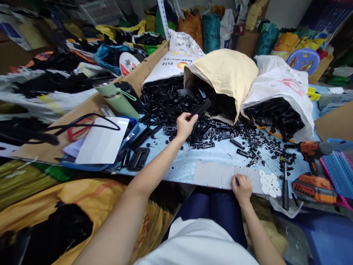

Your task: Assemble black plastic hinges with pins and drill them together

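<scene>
shirt (204,244), black part (203,107) jutting from left fingers (194,119)

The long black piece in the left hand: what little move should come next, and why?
Perhaps bring the long black piece back to the grey pad: the left hand holds it out by the heap of black parts, while the right hand is at the pad.

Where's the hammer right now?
Head view, right side: the hammer is at the near edge of the table, between the white discs and orange drill.
</scene>
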The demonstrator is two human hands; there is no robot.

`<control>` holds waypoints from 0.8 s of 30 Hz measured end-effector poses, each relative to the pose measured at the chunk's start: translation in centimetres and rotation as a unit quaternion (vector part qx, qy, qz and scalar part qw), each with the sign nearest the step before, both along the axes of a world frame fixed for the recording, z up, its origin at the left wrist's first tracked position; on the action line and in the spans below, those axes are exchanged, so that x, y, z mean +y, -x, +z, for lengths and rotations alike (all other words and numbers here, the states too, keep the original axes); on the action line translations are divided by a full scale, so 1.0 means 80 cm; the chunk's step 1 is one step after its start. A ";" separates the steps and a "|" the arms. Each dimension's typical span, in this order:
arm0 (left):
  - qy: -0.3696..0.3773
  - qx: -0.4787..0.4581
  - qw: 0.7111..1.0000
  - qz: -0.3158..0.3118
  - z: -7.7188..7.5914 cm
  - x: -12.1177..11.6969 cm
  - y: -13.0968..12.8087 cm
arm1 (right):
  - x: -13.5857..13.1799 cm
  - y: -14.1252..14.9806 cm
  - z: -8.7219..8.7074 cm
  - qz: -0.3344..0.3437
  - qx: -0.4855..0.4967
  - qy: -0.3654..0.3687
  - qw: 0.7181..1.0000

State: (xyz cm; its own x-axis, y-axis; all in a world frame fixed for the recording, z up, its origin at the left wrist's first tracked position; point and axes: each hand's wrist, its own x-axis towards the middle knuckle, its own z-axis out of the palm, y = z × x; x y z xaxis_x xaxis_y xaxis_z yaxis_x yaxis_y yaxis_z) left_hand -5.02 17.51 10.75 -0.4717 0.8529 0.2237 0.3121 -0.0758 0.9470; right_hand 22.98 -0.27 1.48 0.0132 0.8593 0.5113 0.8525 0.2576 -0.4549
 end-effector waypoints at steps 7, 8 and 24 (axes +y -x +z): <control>0.141 -0.136 0.918 -0.344 -0.059 -0.173 -0.100 | 0.026 0.068 0.032 0.139 0.542 0.239 0.794; 0.150 -0.114 0.911 -0.367 -0.065 -0.179 -0.104 | 0.032 0.076 0.036 0.130 0.580 0.242 0.767; 0.090 0.267 0.920 -0.271 -0.083 -0.105 -0.077 | 0.033 0.012 0.055 0.136 -0.015 0.263 0.955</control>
